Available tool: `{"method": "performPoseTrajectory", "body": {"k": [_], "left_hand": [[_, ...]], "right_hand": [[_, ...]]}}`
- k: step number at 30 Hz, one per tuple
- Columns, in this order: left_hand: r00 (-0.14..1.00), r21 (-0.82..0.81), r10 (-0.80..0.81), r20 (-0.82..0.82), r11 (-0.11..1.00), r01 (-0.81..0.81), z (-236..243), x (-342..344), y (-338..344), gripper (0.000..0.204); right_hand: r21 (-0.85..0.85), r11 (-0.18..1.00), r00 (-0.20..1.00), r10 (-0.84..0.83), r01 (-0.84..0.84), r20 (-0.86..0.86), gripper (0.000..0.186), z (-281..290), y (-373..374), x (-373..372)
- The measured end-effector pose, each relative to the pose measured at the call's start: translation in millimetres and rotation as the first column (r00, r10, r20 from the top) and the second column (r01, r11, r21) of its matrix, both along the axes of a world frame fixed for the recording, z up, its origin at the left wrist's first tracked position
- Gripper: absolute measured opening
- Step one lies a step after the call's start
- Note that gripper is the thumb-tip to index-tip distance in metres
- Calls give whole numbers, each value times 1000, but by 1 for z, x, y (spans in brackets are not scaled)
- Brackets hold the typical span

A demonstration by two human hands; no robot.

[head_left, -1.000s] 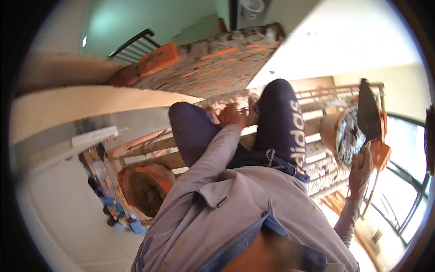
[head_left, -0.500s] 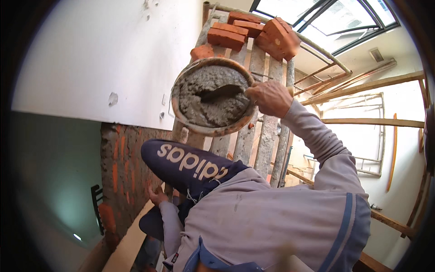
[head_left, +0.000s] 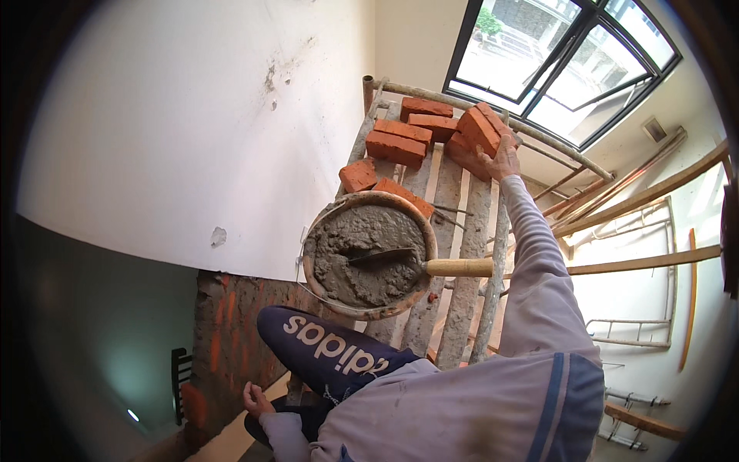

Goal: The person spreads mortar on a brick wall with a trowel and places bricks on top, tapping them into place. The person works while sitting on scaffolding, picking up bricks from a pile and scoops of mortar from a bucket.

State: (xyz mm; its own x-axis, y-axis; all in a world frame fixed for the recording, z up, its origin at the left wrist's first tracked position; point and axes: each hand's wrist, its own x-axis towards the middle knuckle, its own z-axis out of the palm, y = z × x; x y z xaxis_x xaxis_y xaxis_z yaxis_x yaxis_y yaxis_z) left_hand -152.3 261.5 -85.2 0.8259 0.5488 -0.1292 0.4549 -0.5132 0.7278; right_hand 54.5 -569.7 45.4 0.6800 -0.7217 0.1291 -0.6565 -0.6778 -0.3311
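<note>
My right hand [head_left: 504,159] reaches to the far end of the plank platform and has its fingers round a red brick [head_left: 479,132] on top of a small stack. Closer to me stands a round bucket [head_left: 362,314] filled with wet grey mortar [head_left: 346,227]. A trowel rests in it, its blade sunk partly in the mortar and its wooden handle [head_left: 460,267] sticking out over the right rim. My left hand [head_left: 256,402] hangs beside my knee, fingers loosely apart, with nothing in it.
Several more bricks [head_left: 396,146] lie on the planks [head_left: 448,185] beyond the bucket, with gaps between the boards. Metal rails [head_left: 493,285] edge the platform. A white wall [head_left: 169,138] rises at left, above rough brickwork [head_left: 239,323]; a black-framed window [head_left: 531,92] is at the far right.
My right hand has let go of the trowel and moved forward onto a brick. The trowel stays in the mortar. The view has shifted, showing more of the window.
</note>
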Motion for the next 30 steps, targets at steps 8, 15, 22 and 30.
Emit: {"method": "performPoseTrajectory", "body": {"k": [8,15,22,30], "left_hand": [[937,-518,346,51,811,-272,33,-16,-3,38],[947,-676,257,193,734,-62,120,58,-75,44],[747,-734,-474,466,264,625,248,86,-231,95],[805,-827,-261,533,42,561,211,26,-214,98]], "right_hand": [[-109,994,1000,12,-12,-2,53,8,19,12],[802,488,825,-251,-344,506,37,96,55,-73],[592,-272,651,-300,-759,697,44,138,217,-152],[609,-775,827,225,-169,515,41,81,436,-166]]}}
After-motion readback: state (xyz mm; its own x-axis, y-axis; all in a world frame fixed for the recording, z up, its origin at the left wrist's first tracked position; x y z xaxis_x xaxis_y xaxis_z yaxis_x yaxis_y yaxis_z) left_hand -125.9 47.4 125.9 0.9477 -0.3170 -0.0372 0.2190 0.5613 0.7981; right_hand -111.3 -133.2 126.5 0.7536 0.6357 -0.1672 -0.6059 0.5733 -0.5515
